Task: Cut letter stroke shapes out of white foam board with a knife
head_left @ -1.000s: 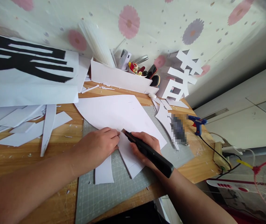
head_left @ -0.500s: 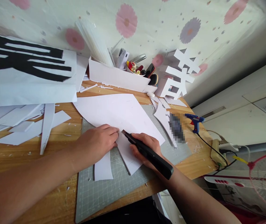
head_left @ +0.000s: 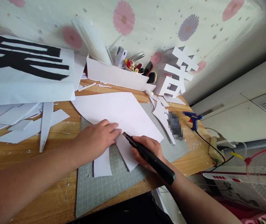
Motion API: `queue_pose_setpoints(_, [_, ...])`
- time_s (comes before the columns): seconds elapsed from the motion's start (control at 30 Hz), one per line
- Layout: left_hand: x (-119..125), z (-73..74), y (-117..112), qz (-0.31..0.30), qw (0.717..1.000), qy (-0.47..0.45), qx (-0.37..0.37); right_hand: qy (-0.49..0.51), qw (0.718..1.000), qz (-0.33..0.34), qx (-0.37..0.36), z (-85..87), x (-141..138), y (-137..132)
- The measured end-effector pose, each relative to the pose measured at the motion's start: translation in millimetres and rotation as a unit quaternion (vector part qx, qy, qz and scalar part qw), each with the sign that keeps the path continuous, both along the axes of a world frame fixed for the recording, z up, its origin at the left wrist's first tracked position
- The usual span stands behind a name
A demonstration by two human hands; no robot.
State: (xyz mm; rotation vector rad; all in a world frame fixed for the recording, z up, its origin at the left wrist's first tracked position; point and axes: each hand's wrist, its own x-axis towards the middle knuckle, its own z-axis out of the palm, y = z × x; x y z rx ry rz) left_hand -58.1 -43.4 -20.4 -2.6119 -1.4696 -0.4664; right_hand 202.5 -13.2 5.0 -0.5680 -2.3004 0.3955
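A big white foam sheet [head_left: 114, 109] lies on a grey cutting mat [head_left: 105, 189] on the wooden desk. My left hand [head_left: 95, 140] presses flat on the sheet's near edge, fingers stretched toward the blade. My right hand [head_left: 148, 151] is closed round a black utility knife [head_left: 150, 157], its tip touching the sheet just beside my left fingertips. A narrow white offcut [head_left: 102, 163] lies on the mat below my left hand.
White scraps [head_left: 25, 121] litter the desk's left side, under a sheet with black strokes [head_left: 25, 62]. At the back stand a white box of tools [head_left: 114, 74] and a white cut-out character [head_left: 178, 73]. A blue glue gun [head_left: 193, 118] lies at the right edge.
The knife has slid a little toward me along the sheet. My left hand's fingers have stretched out flatter. The view has shifted slightly.
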Motion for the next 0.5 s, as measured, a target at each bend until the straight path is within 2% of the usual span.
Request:
queue_pose_setpoints(0.1, [0.8,1.0,0.1,0.006,1.0,0.025,0.003,-0.011,1.0,0.001,-0.001,0.6,3.6,-2.6])
queue_pose_setpoints(0.23, [-0.7,1.6,1.2,-0.004,1.0,-0.002,-0.002,-0.018,1.0,0.001,-0.01,1.3,8.8,-6.4])
queue_pose_setpoints(0.37, [-1.6,3.6,1.7,-0.004,1.0,0.018,0.001,-0.023,1.0,-0.002,-0.007,1.5,11.8,-8.6])
queue_pose_setpoints(0.5, [-1.2,4.9,1.4,-0.008,1.0,0.002,0.006,-0.028,1.0,0.014,-0.001,1.8,14.3,-9.4])
